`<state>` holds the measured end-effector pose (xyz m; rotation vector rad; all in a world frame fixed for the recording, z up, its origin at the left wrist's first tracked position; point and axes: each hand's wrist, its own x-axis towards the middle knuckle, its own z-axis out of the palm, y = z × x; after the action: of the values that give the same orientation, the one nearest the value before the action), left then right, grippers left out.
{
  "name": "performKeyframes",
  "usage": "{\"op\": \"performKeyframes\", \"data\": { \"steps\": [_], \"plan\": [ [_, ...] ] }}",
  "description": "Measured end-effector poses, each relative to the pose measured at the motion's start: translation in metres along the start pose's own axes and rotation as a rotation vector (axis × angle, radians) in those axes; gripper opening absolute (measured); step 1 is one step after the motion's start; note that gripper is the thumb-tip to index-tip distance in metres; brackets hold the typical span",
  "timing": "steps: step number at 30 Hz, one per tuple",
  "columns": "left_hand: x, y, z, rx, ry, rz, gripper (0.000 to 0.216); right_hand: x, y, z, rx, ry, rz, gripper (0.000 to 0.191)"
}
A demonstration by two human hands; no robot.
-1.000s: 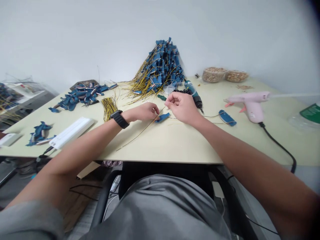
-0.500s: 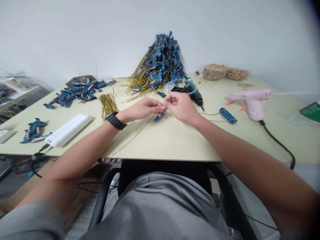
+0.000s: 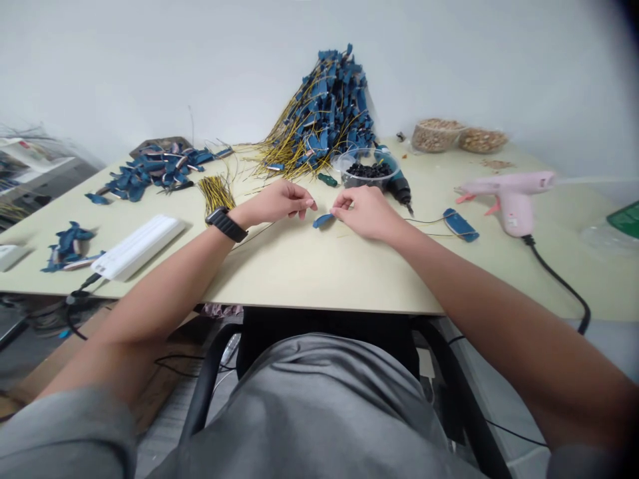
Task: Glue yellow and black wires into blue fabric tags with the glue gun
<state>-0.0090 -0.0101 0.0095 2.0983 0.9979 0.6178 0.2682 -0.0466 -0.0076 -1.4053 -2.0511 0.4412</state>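
Observation:
My left hand [image 3: 280, 202], with a black watch [image 3: 227, 224] on its wrist, rests on the beige table [image 3: 319, 273], its fingers curled in a pinch over a thin dark wire [image 3: 249, 237] that runs back toward the table edge. My right hand [image 3: 363, 211] lies just to the right, thumb and forefinger pinched at the end of a small blue piece [image 3: 323, 219] that lies on the table between the two hands. The hands are a few centimetres apart.
Behind the hands stand a tall heap of blue pieces with yellow wires [image 3: 327, 113], a clear bowl of black bits [image 3: 367, 170] and a dark rotary tool [image 3: 399, 187]. A pink glue gun [image 3: 510, 197] and another blue piece [image 3: 460, 225] lie right; yellow wires [image 3: 215, 193], a white strip [image 3: 137, 246] left.
The hands, held together just above the table half a second ago, have parted and come down. The blue piece now lies on the table by my right fingertips.

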Motion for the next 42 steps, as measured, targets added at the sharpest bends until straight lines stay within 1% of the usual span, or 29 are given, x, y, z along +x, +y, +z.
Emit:
{"op": "performKeyframes", "data": {
  "steps": [3, 5, 9, 12, 14, 16, 20, 23, 30, 34, 37, 40, 42],
  "plan": [
    [0.002, -0.002, 0.004, -0.040, -0.019, -0.023, 0.025, 0.000, -0.001, -0.001, 0.000, -0.006, 0.020, 0.020],
    [0.002, -0.003, 0.008, -0.052, -0.018, -0.010, 0.022, 0.000, -0.001, -0.002, 0.004, -0.002, 0.015, 0.020],
    [0.003, -0.003, 0.018, 0.001, 0.066, 0.092, 0.019, 0.001, 0.004, -0.002, 0.003, 0.050, 0.019, 0.020],
    [0.003, -0.004, 0.023, 0.029, 0.049, 0.177, 0.020, 0.001, 0.007, -0.002, 0.004, 0.063, 0.008, 0.018],
    [0.003, -0.005, 0.024, 0.074, 0.033, 0.223, 0.021, 0.000, 0.005, -0.004, -0.008, 0.047, 0.017, 0.018],
    [0.003, -0.006, 0.023, 0.140, 0.049, 0.256, 0.021, -0.001, 0.001, -0.006, -0.034, 0.026, 0.046, 0.018],
    [0.003, -0.008, 0.021, 0.195, 0.071, 0.257, 0.022, -0.004, -0.009, -0.009, -0.088, -0.014, 0.093, 0.016],
    [0.003, -0.007, 0.022, 0.221, 0.089, 0.252, 0.025, -0.004, -0.011, -0.010, -0.123, -0.026, 0.099, 0.012],
    [-0.001, -0.001, 0.027, 0.231, 0.063, 0.271, 0.021, -0.005, -0.014, -0.012, -0.195, -0.068, 0.123, 0.016],
    [-0.001, 0.001, 0.030, 0.170, 0.065, 0.233, 0.027, -0.006, -0.018, -0.012, -0.197, -0.121, 0.129, 0.016],
    [0.000, 0.000, 0.035, 0.044, 0.071, 0.146, 0.032, -0.006, -0.018, -0.011, -0.185, -0.123, 0.126, 0.015],
    [0.000, -0.003, 0.040, -0.074, 0.108, 0.053, 0.028, -0.006, -0.017, -0.010, -0.169, -0.114, 0.119, 0.016],
    [0.000, -0.005, 0.042, -0.106, 0.133, 0.003, 0.025, -0.006, -0.017, -0.010, -0.144, -0.115, 0.115, 0.015]
  ]
}}
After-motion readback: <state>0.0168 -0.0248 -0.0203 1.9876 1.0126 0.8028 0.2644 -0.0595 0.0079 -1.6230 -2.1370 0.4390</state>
